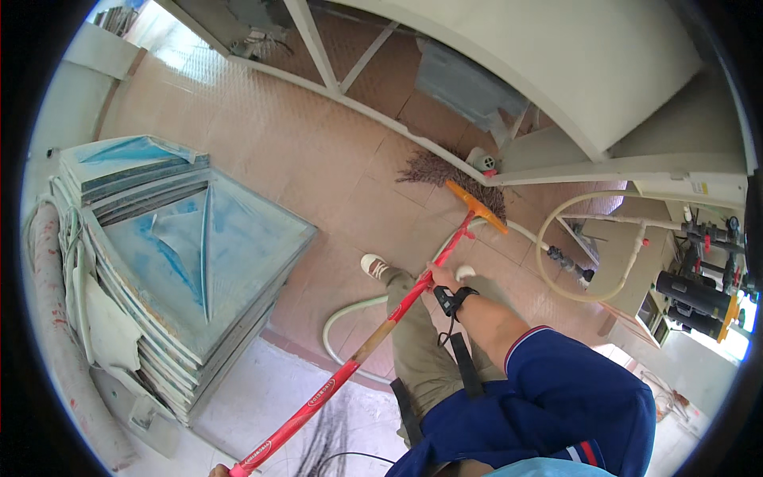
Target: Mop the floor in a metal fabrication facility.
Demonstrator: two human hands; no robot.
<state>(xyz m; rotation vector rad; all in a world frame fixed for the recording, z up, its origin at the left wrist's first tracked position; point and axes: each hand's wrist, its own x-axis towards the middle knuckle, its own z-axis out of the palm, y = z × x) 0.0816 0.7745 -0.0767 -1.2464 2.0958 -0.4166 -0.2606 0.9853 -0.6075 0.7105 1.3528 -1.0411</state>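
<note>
Your right hand (443, 278) is wrapped firmly around the upper shaft of a long, straight red pole with a tan band partway along it (372, 342), probably to steer its far end. Your left hand (220, 471) sits at the near end, cut off by the lower edge, so I cannot tell how its fingers are closed; that wide spacing likely gives you leverage. The pole slants across your legs, with its narrow orange crossbar head (486, 213) beside a dark, twiggy purple-brown bundle of bristles (425, 168) (whether they touch, I cannot tell) near the low rail of a white metal frame (350, 99). Beyond your right arm, a pale flexible hose (588, 298) hangs in a loop; on your left, flat blue-and-white sheet panels (254, 238) are stacked, presumably to save floor space.
</note>
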